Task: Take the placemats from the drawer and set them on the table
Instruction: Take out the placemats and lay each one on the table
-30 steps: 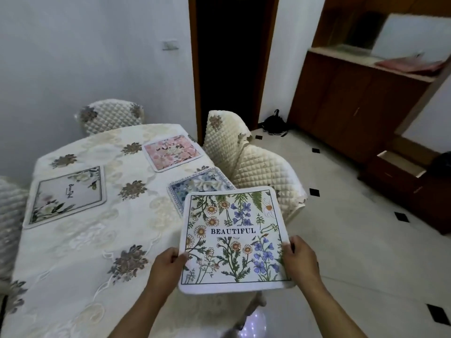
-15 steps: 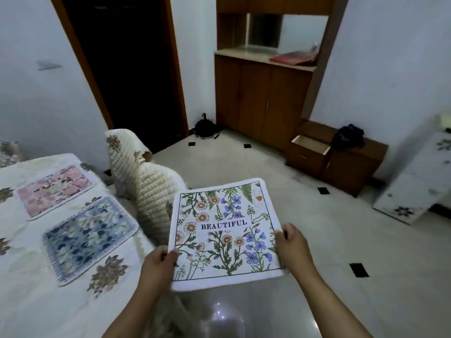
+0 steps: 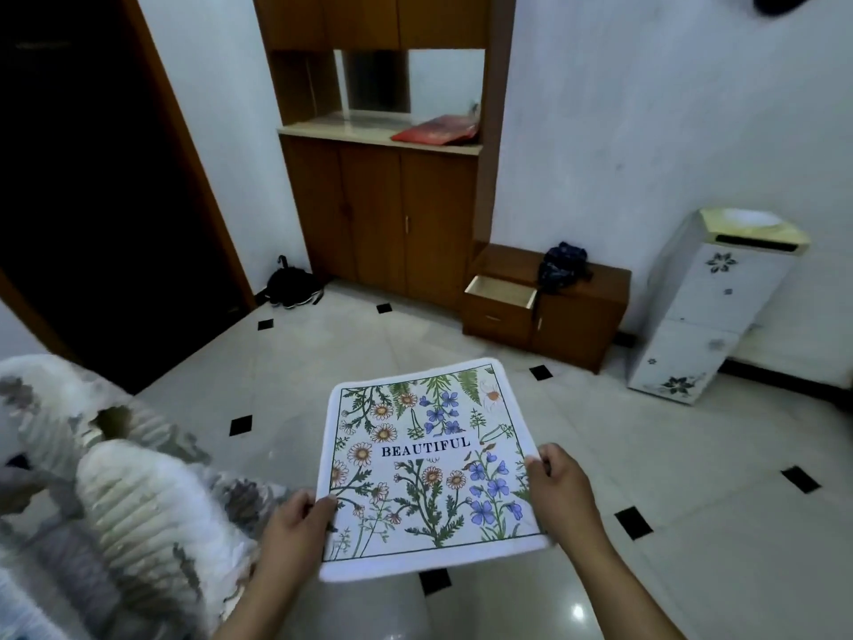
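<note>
I hold a white square placemat [image 3: 429, 464] printed with flowers and the word BEAUTIFUL flat in front of me, over the floor. My left hand [image 3: 297, 524] grips its near left edge and my right hand [image 3: 561, 491] grips its right edge. Across the room, the top drawer [image 3: 501, 293] of a low wooden cabinet [image 3: 577, 316] stands pulled out; what lies inside it is hidden. The table and the other placemats are out of view.
Quilted chair backs [image 3: 134, 496] stand at my left, blurred. A tall wooden cupboard [image 3: 383, 214] with a red item on its counter faces me. A white floral unit [image 3: 711, 307] stands at the right wall, a dark doorway [image 3: 92, 177] at the left, a black bag [image 3: 293, 288] on the tiled floor.
My view has swung right, away from the table, toward the cabinet and drawer. The table and its three placemats have left the view. Both hands still hold the same placemat.
</note>
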